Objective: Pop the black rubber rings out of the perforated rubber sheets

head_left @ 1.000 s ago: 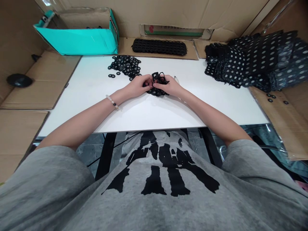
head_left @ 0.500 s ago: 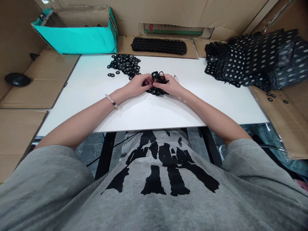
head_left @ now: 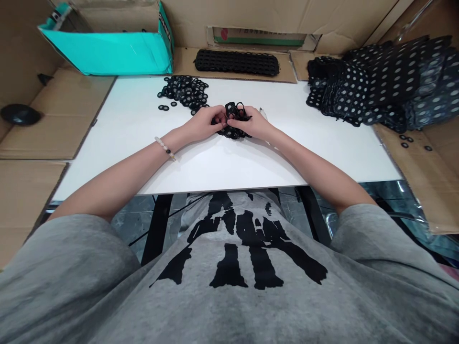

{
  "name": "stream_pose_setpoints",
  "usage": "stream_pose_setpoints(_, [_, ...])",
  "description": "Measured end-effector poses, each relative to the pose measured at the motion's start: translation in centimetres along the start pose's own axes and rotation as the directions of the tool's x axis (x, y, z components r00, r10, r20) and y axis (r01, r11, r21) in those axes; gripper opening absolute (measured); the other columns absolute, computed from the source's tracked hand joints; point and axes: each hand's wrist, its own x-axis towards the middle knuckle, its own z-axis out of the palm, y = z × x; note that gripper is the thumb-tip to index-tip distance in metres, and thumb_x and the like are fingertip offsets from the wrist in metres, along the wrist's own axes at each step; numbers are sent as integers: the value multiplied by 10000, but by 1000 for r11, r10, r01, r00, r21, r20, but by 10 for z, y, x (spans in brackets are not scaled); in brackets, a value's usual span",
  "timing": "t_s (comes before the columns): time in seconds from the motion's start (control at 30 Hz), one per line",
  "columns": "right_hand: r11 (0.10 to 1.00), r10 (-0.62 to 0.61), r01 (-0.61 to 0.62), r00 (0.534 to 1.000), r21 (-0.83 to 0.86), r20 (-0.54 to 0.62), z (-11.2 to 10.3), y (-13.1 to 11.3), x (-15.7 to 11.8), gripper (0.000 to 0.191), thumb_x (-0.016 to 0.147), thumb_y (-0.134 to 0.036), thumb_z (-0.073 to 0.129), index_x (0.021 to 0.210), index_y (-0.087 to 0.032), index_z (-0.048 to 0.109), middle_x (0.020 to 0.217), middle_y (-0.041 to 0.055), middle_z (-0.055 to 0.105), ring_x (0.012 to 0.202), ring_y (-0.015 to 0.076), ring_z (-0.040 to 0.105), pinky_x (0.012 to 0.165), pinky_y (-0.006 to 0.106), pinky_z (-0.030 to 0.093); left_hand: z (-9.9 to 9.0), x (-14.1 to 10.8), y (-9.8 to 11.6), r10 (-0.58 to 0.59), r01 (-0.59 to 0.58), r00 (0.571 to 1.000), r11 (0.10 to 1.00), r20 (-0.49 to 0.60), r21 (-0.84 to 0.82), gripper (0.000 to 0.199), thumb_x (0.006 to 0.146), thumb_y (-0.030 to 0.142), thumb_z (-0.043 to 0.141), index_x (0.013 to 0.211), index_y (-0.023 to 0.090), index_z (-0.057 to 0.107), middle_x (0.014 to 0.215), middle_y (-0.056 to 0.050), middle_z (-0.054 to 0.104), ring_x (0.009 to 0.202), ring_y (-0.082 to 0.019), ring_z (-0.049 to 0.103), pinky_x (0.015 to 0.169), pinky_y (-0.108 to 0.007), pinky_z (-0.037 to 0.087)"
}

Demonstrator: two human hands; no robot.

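A crumpled black piece with pale round dots (head_left: 233,132) sits between my hands over the white tabletop. My left hand (head_left: 207,123) is closed at its left side, fingertips pinched at the edge. From the right, my right hand (head_left: 255,124) grips the same piece, thumb pressed against the fingers, with thin black loops standing up above it. Just behind my left hand lies a heap of small black rings with pale centres (head_left: 186,90). A small whitish object (head_left: 263,113) shows partly behind my right hand.
At the back left stands a turquoise box (head_left: 111,53). A flat black mesh strip (head_left: 236,62) lies on cardboard at the back. Stacked dotted black sheets (head_left: 380,81) fill the right rear. A black oval object (head_left: 20,114) rests on cardboard at left.
The view has shifted slightly, so the table's contents sit a little higher. My left fingers have opened slightly from their curl; both hands stay at the black dotted piece.
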Motion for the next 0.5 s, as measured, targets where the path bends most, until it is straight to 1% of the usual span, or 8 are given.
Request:
stream_pose_setpoints(0.13, [1000,0,0,1000,-11,1,0,8,2,530,951,-734,917,1091,-267,709,1060,72,757,1141,354,719,1130,599,679,1,0,-4,5,-5,1000,1000,-3,10,115,952,195,821,1029,226,741,931,-26,796,941,-232,750,932,-361,591])
stream_pose_setpoints(0.3, [1000,-18,18,1000,7,2,2,16,4,490,961,-698,911,1084,-270,707,1079,72,772,1134,344,725,1141,588,678,2,0,-5,2,-2,1000,1000,-11,-2,117,974,252,842,1047,230,753,917,-28,781,927,-238,751,937,-375,618])
stream_pose_setpoints(0.4, [1000,-22,22,1000,2,-2,2,18,5,468,964,-674,912,1081,-270,708,1073,65,767,1125,340,723,1150,591,674,2,0,-5,7,-7,1000,1000,-9,-10,116,988,285,838,1062,234,767,913,-28,782,937,-249,760,957,-393,640])
stream_pose_setpoints(0.5, [1000,-24,24,1000,-3,-4,2,18,5,462,966,-662,919,1081,-267,709,1061,58,759,1132,341,723,1163,602,670,3,0,-7,17,-18,1000,1000,-18,-19,116,989,294,839,1071,235,782,926,-39,794,987,-272,784,996,-418,658])
